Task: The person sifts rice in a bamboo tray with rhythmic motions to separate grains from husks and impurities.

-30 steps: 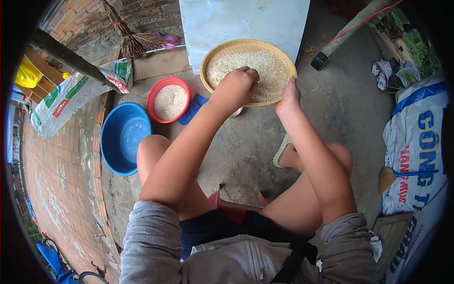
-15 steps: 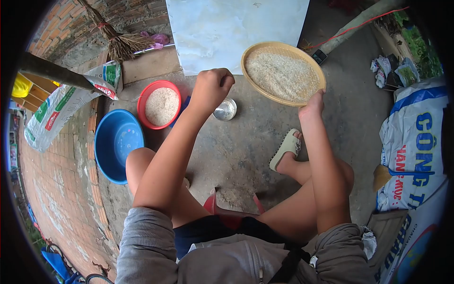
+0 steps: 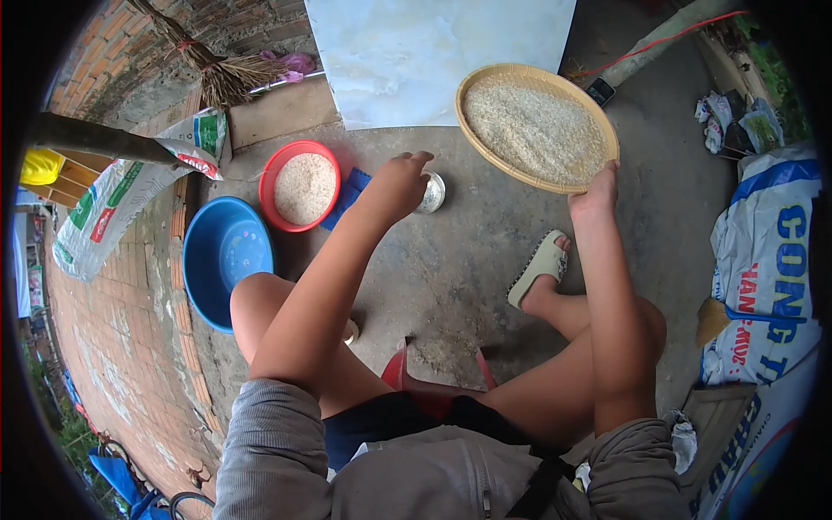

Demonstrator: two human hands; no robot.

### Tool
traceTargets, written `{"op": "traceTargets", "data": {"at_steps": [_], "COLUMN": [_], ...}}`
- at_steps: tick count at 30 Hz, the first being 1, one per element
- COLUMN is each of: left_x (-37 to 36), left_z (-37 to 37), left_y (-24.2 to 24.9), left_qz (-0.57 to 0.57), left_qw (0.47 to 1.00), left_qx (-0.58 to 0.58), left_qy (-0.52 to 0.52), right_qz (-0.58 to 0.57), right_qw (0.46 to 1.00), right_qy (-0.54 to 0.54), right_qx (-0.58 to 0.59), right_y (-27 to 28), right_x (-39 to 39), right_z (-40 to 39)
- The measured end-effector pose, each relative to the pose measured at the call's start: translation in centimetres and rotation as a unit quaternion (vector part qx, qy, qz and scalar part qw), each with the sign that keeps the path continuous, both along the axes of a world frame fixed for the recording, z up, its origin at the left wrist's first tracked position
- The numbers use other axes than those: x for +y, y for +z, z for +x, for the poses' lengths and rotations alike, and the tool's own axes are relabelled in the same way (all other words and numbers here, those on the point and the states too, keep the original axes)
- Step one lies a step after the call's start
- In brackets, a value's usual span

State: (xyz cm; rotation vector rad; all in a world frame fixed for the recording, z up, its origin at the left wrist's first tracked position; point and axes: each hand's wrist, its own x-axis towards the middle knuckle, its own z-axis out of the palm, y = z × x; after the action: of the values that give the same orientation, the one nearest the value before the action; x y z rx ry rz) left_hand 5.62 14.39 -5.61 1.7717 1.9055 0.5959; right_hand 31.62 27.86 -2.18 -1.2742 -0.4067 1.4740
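My right hand grips the near right edge of a round woven tray, its fingers partly hidden beneath the rim. White rice grains are spread over the tray. My left hand hangs in the air left of the tray, its fingers curled; anything between them is too small or hidden to make out. Just beyond it on the floor is a small metal bowl with some pale bits inside. Farther left stands a red basin holding rice, beside a blue basin.
A pale board lies ahead. A straw broom leans at the upper left near a white sack. Large printed sacks stand on the right. A red stool is between my legs.
The tray has shifted slightly right and up in view with my right hand. My left hand has dropped a little lower, and its fingers look less tightly curled.
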Motion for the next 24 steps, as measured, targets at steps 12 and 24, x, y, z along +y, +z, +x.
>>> {"op": "traceTargets", "data": {"at_steps": [12,24], "left_x": [0.2,-2.7], "left_z": [-4.0,-1.4], "left_y": [3.7,7.3], "left_qz": [0.047,0.081], "left_qw": [0.951,0.805], "left_qx": [-0.222,-0.53], "left_qy": [0.209,0.254], "right_qz": [0.026,0.043], "right_qw": [0.997,0.95], "right_qy": [0.077,0.308], "right_qx": [0.007,0.034], "right_y": [1.5,2.2], "right_x": [-2.0,-4.7], "right_z": [0.0,-1.3]}}
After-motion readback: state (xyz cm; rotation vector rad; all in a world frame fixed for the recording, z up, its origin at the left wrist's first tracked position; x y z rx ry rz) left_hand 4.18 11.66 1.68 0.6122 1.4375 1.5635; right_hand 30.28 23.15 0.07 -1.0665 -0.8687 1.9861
